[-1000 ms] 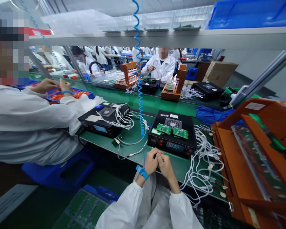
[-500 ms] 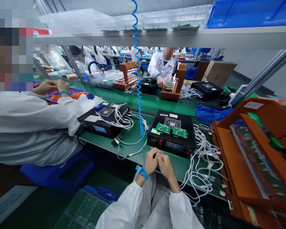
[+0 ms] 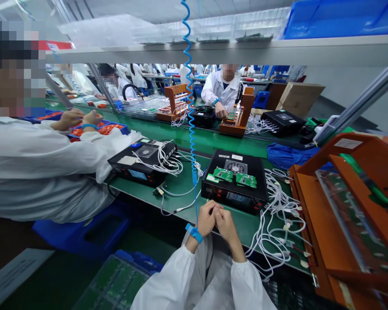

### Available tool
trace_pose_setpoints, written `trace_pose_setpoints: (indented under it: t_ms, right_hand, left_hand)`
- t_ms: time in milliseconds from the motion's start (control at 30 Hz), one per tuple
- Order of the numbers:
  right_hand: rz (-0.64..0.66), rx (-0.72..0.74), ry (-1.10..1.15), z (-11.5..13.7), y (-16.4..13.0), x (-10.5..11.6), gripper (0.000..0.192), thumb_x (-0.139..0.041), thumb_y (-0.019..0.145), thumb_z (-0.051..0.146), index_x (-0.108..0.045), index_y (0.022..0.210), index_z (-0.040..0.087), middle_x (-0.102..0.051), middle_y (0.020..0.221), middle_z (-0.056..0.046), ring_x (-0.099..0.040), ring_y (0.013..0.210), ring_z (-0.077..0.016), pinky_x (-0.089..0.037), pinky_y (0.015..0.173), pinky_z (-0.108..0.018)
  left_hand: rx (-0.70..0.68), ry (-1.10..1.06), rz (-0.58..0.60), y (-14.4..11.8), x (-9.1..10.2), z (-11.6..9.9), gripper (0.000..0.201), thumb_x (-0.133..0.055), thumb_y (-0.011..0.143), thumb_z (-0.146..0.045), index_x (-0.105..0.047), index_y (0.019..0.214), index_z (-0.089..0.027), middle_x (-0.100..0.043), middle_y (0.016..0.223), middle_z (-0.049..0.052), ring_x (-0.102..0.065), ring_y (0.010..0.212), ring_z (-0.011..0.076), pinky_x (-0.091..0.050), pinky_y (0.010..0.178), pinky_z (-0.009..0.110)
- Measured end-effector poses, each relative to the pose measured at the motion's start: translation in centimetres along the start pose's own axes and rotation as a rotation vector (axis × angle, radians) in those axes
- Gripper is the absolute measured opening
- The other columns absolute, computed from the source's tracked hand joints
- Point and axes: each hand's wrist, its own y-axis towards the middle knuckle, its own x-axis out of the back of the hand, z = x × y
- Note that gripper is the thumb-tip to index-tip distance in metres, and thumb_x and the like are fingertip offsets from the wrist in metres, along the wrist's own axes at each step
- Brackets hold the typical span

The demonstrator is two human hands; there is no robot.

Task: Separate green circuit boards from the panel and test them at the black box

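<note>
Hands — left hand (image 3: 206, 218) and right hand (image 3: 224, 224) — sit clasped together, holding nothing visible, at the bench (image 3: 181, 183) edge just before the black tester (image 3: 234, 181), whose two green boards (image 3: 234, 176) look light, stiff, fragile — best gripped by their edges.

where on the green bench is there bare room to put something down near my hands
Bare mat lies between the left tester and the right tester, crossed only by thin leads. The green strip behind both is open too. Right of the clasped hands, white cables crowd the mat up to the orange rack.
</note>
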Motion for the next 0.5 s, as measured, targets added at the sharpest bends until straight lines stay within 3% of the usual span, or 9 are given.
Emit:
trace_pose_setpoints:
  t_ms: [500]
  right_hand:
    - [-0.002, 0.02, -0.013, 0.34, -0.07, 0.07, 0.062, -0.033, 0.094, 0.068, -0.04, 0.055, 0.02, -0.041, 0.047, 0.0, -0.036, 0.048, -0.0114, -0.026, 0.046, -0.024]
  left_hand:
    - [-0.005, 0.022, 0.006, -0.07, 0.05, 0.22, 0.033, -0.047, 0.097, -0.029, -0.073, 0.082, -0.017, -0.066, 0.079, 0.005, -0.061, 0.079, 0.0184, -0.044, 0.075, 0.029]
